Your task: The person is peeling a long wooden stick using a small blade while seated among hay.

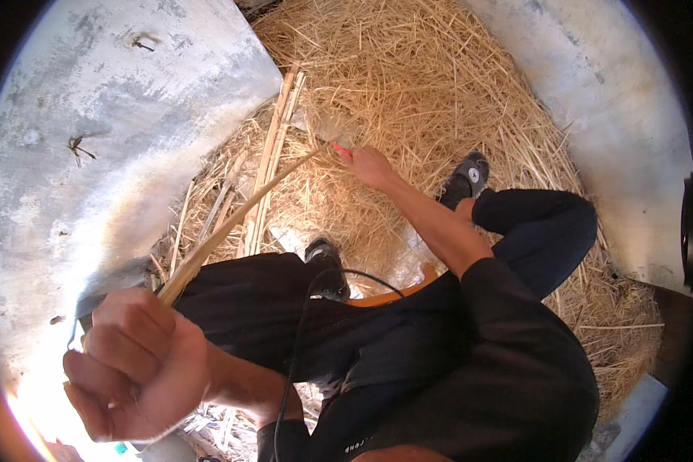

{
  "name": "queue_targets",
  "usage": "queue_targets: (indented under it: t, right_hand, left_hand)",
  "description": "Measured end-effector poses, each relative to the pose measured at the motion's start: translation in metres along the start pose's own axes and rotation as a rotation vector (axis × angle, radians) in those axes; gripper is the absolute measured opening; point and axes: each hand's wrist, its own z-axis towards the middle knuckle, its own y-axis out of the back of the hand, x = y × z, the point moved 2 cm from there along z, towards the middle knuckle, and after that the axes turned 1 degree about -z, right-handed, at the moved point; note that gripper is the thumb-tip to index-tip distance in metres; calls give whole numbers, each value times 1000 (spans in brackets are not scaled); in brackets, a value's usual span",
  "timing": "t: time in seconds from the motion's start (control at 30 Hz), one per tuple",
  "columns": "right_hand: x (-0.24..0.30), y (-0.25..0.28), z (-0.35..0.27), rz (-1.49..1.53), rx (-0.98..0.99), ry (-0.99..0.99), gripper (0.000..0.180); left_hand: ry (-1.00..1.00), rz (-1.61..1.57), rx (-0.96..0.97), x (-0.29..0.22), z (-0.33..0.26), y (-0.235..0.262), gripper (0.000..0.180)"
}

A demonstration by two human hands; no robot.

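Note:
My left hand (142, 362), at the lower left, is closed in a fist around the near end of a long, pale wooden strip (231, 223). The strip slants up and away to the right, narrowing toward its far end. Out beyond my knees, my right hand (369, 167) is closed on a small tool with a red handle (343, 151). That handle points at the strip's far tip; whatever part extends past it is too thin and small to make out. Whether tool and strip touch, I cannot tell.
Straw-like shavings (408, 85) cover the floor. Several long split strips (273, 162) lie beyond my left knee. Pale, scuffed walls (131, 100) stand to the left and right. A black cable (304, 323) crosses my lap, and something orange (393, 296) shows beneath me.

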Motion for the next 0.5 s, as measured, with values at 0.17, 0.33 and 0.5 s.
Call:
queue_targets:
  t: [0.17, 0.33, 0.5]
  right_hand:
    - [-24, -3, -3, 9, -44, 18, 58]
    - [-9, 2, 9, -49, 4, 51, 63]
    - [-74, -30, 7, -122, -126, -57, 71]
  left_hand:
    - [-33, -16, 132, 5, 0, -15, 38]
    - [2, -3, 145, 4, 5, -5, 37]
    - [-80, 97, 89, 10, 7, -14, 37]
